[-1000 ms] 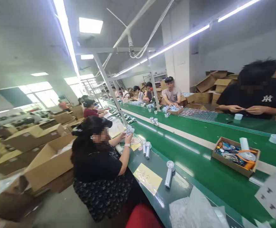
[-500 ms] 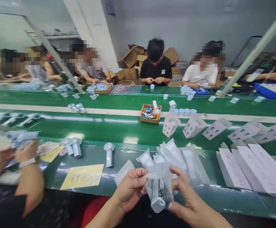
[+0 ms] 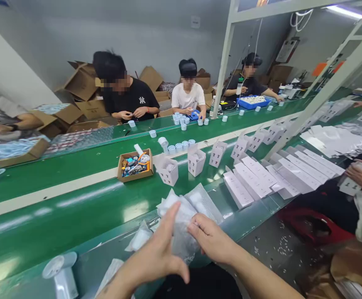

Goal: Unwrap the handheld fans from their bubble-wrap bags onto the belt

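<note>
My right hand [image 3: 210,236] pinches the edge of a translucent plastic bag [image 3: 182,238] in front of me. Beside the bag is my left hand [image 3: 159,249], its thumb and fingers spread wide apart. What the bag contains is hard to make out. Several wrapped items [image 3: 201,201] in bubble bags lie just beyond my hands, at the bench edge. A smaller wrapped piece [image 3: 141,236] sits to their left. At the lower left, a light-blue handheld device [image 3: 63,276] with a round head lies on the bench.
Open white boxes [image 3: 196,162] stand along the green conveyor [image 3: 96,203]. A carton of small parts [image 3: 135,164] is left of them. Flat white boxes [image 3: 252,176] lie at right. Metal posts [image 3: 226,62] rise over the line; co-workers sit opposite, and a person's hands show at far right.
The view has swung to the right. My left hand has let go of the bag and opened. My right hand now pinches the bag, which is nearer the wrapped items.
</note>
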{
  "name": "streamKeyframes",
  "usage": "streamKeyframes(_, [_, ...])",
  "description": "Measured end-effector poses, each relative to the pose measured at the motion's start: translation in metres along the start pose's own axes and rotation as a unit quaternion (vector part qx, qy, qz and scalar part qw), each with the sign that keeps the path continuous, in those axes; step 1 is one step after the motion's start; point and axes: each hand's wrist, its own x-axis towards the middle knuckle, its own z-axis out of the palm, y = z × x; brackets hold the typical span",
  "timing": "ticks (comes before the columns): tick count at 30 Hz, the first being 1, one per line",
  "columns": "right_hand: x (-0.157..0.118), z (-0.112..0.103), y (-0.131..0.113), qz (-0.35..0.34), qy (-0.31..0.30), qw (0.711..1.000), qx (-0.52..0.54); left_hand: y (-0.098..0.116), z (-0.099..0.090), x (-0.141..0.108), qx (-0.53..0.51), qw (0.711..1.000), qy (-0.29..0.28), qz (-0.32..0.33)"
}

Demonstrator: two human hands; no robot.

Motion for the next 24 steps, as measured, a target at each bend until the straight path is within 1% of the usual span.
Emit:
streamKeyframes(1, [-0.002,-0.003,-0.005,-0.028,0.01,0.999,-0.035,-0.001,0.014,0.01,0.004,1.0,-0.024,0.008])
streamKeyframes(2, [-0.004,-0.008,-0.01,-0.051,0.019,0.997,-0.061,-0.001,0.028,0.019,0.001,0.999,-0.035,0.017])
streamKeyframes(3, [-0.006,-0.014,-0.014,-0.067,0.017,0.995,-0.072,-0.002,0.04,0.028,-0.002,0.999,-0.03,0.029])
streamKeyframes(4, [-0.007,-0.025,-0.016,-0.079,0.006,0.994,-0.07,-0.002,0.05,0.035,-0.002,0.999,-0.014,0.043])
streamKeyframes(6, [-0.005,-0.058,-0.013,-0.105,-0.014,0.993,-0.057,0.0,0.059,0.047,0.011,0.997,0.013,0.077])
streamKeyframes(7, [0.0,-0.08,-0.008,-0.113,0.011,0.991,-0.065,0.003,0.06,0.052,0.017,0.995,0.027,0.092])
streamKeyframes(8, [0.009,-0.106,-0.001,-0.112,0.063,0.987,-0.094,0.006,0.058,0.057,0.02,0.994,0.044,0.1])
streamKeyframes(9, [0.02,-0.132,0.009,-0.087,0.145,0.975,-0.147,0.01,0.054,0.061,0.02,0.993,0.061,0.096])
streamKeyframes(10, [0.035,-0.157,0.02,-0.025,0.243,0.945,-0.22,0.013,0.05,0.065,0.017,0.993,0.083,0.079])
streamKeyframes(11, [0.051,-0.18,0.033,0.062,0.298,0.901,-0.31,0.015,0.046,0.068,0.01,0.993,0.105,0.049])
streamKeyframes(12, [0.068,-0.199,0.046,0.149,0.29,0.864,-0.383,0.017,0.042,0.071,-0.006,0.992,0.126,0.011])
streamKeyframes(13, [0.084,-0.214,0.058,0.207,0.26,0.841,-0.426,0.017,0.039,0.072,-0.031,0.989,0.141,-0.031])
streamKeyframes(14, [0.098,-0.224,0.07,0.234,0.24,0.829,-0.447,0.018,0.035,0.073,-0.068,0.984,0.151,-0.072])
streamKeyframes(16, [0.117,-0.234,0.089,0.258,0.203,0.825,-0.46,0.018,0.027,0.072,-0.17,0.961,0.161,-0.146])
streamKeyframes(18, [0.121,-0.236,0.098,0.263,0.196,0.822,-0.465,0.018,0.015,0.068,-0.28,0.923,0.179,-0.196])
streamKeyframes(19, [0.119,-0.236,0.098,0.264,0.194,0.82,-0.47,0.018,0.008,0.066,-0.327,0.899,0.2,-0.21])
streamKeyframes(20, [0.114,-0.236,0.096,0.26,0.192,0.818,-0.475,0.018,-0.001,0.063,-0.365,0.876,0.229,-0.217])
streamKeyframes(22, [0.1,-0.236,0.082,0.245,0.185,0.818,-0.487,0.016,-0.021,0.056,-0.41,0.832,0.312,-0.208])
streamKeyframes(23, [0.093,-0.235,0.071,0.225,0.186,0.821,-0.491,0.014,-0.033,0.052,-0.419,0.812,0.353,-0.201])
streamKeyframes(24, [0.085,-0.231,0.058,0.191,0.187,0.83,-0.489,0.011,-0.045,0.048,-0.421,0.797,0.387,-0.195])
